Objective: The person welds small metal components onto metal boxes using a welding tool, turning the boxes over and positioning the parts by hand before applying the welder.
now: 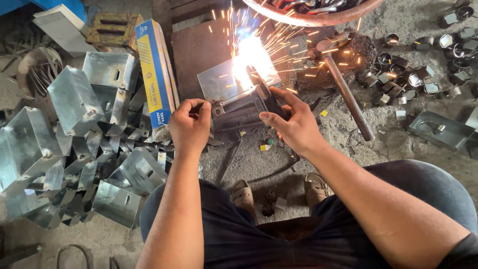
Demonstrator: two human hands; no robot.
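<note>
Landmark: the metal box [244,107] being welded, on the ground just beyond the person's knees. Left hand [190,124] is closed in a fist at the box's left end, fingers curled onto a small metal tab [217,108] at that corner; the box lies just right of those fingers, touching them. Right hand [294,124] is at the box's right end, fingers wrapped around a dark welding holder [263,89] whose tip meets the top of the box at a white flare [249,57] with sparks flying up and right. Count: one box in hand, one holder, one hammer [343,89] lying right of the box. Left of the box stands one blue-and-yellow carton [155,69], and beyond it a heap of galvanised boxes [74,99], well over ten, exact count not readable. Far right of the box lie many small metal rings [413,74]. Two sandalled feet [279,192] rest near side of the box.
</note>
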